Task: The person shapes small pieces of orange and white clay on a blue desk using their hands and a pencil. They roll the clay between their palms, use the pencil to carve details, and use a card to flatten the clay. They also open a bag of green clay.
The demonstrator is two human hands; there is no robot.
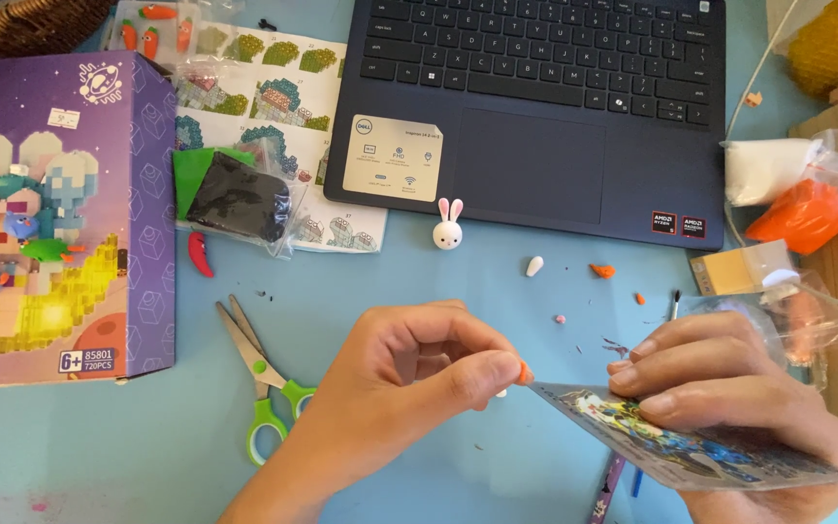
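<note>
My left hand [419, 364] is curled with thumb and forefinger pinched on a tiny orange clay bit [526, 373], right at the corner of a colourful printed card [691, 439]. My right hand [729, 398] grips that card from above and tilts it over the blue table. A small white clay rabbit head [448, 227] with pink ears stands beyond my hands, in front of a dark laptop [535, 107]. A white clay drop [533, 265] and an orange clay bit [602, 271] lie near it.
Green-handled scissors [262, 383] lie to the left of my left hand. A purple block-toy box [55, 213] stands at far left, beside an instruction sheet [273, 87] and bags of green and black clay [235, 194]. Bags of white and orange clay [797, 199] lie at right.
</note>
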